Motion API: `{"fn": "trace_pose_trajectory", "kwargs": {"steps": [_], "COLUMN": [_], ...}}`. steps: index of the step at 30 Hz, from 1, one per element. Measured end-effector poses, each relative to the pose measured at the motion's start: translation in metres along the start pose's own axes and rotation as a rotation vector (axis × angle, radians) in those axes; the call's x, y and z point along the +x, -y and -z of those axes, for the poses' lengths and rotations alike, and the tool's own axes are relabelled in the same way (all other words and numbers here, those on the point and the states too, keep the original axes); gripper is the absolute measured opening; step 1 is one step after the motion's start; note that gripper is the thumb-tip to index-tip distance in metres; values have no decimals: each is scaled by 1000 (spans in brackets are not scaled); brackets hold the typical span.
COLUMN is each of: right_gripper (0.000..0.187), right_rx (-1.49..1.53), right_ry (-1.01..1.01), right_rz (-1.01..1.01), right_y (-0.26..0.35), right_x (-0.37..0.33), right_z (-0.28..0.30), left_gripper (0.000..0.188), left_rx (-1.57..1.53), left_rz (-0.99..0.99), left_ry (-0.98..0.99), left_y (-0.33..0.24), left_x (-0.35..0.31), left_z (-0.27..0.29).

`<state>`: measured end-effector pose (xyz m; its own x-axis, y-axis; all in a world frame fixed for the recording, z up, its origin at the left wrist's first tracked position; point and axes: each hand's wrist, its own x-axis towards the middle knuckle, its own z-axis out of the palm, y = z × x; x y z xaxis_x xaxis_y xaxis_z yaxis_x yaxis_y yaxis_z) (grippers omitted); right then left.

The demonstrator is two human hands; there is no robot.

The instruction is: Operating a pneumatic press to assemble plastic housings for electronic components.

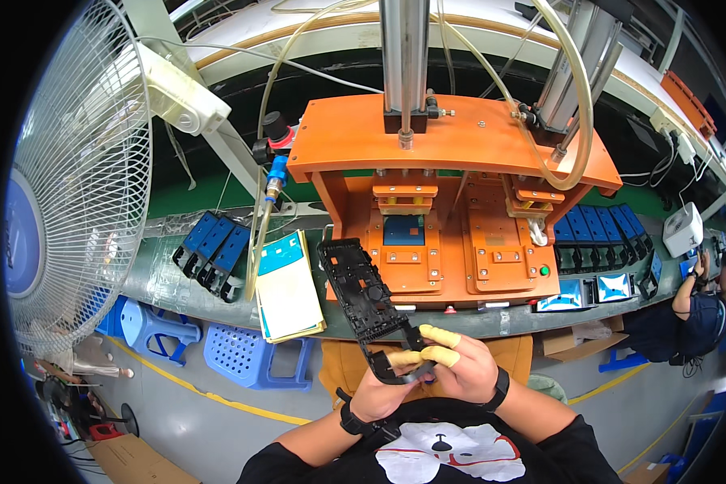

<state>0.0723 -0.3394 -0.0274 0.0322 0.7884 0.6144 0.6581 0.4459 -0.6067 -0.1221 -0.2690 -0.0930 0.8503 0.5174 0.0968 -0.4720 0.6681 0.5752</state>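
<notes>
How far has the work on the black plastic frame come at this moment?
Done, it seems: blue-and-black parts stand in rows right of the orange press fixture. In hand: both hands, left hand and right hand, hold one black plastic frame by its lower end. Left: more parts wait at left; one fixture nest already holds a blue piece.

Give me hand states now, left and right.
Left hand: closed on the lower end of the black frame.
Right hand: also gripping the frame's lower end, yellow finger cots on its fingers.
</notes>
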Motion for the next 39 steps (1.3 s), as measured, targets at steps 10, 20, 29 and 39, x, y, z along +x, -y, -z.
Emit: {"fn": "trace_pose_trajectory", "kwargs": {"steps": [10, 20, 29, 39], "right_gripper": [31, 45, 64, 63], "right_rx": [-344, -502, -511, -565], "right_ry": [-67, 83, 402, 567], "right_rz": [-21, -34, -53, -10], "right_y": [-24, -50, -65, -64], "right_x": [39, 97, 121, 141], "right_z": [14, 2, 13, 18], "left_gripper": [32, 28, 26, 28], "left_rx": [-57, 307, 549, 1051], "left_rz": [-13, -49, -189, -333], "left_ry": [-180, -343, -351, -258], "left_y": [-14, -19, -55, -88], "left_x": [15, 5, 13, 39], "left_z": [26, 47, 54, 63]}}
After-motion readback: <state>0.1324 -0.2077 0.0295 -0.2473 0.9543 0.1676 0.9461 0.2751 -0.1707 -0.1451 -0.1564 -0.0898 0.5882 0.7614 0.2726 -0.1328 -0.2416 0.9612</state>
